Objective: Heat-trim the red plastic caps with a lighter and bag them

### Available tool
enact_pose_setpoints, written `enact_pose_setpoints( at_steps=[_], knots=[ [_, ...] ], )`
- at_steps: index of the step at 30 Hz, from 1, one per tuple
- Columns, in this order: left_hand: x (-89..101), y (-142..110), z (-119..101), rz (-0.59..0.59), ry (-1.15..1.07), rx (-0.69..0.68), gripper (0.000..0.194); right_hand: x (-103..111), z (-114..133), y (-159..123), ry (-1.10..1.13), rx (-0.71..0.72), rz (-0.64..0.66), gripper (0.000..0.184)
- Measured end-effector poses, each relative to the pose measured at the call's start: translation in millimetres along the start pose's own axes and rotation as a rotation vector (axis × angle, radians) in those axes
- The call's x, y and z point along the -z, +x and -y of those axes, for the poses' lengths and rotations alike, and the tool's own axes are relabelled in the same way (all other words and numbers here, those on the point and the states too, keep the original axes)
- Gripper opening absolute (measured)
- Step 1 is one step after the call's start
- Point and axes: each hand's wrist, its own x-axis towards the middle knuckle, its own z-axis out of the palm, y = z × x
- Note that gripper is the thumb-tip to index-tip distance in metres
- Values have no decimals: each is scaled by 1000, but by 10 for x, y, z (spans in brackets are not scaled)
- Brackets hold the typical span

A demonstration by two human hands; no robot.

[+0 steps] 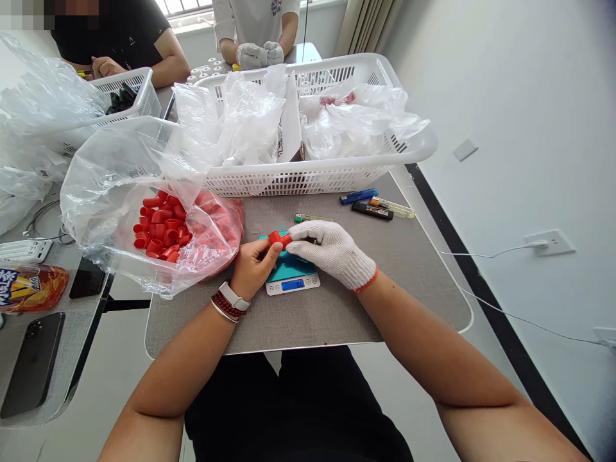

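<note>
Both hands meet over a small digital scale [293,285] with a teal platform, its display lit. My left hand [255,263], bare, pinches a red plastic elbow [275,237] between thumb and fingers. My right hand [332,250], in a white knit glove with an orange cuff, has its fingertips closed on the right end of the red plastic. I cannot tell whether this is one piece or two pressed together. Left of my hands, an open clear plastic bag [129,160] holds many similar red elbows [163,224].
Behind lie a green-capped clear lighter [312,218], a blue lighter [359,196], a black lighter [372,211] and an orange-topped lighter [392,206]. A white basket [308,173] with plastic bags spans the back. Phones [33,362] and a drink bottle [33,289] lie left. Two people sit opposite.
</note>
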Motion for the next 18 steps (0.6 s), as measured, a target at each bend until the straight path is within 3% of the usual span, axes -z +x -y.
enact_pose_setpoints(
  at_steps=[5, 10, 18],
  knots=[
    [-10, 2, 17, -16, -9, -15, 60, 6, 28, 4, -29, 1, -6, 11],
    [-29, 2, 45, -45, -53, 25, 45, 5, 34, -1, -32, -16, 16, 12],
    [-10, 12, -12, -23, -55, 0, 41, 20, -19, 0, -44, 18, -35, 12]
  ],
)
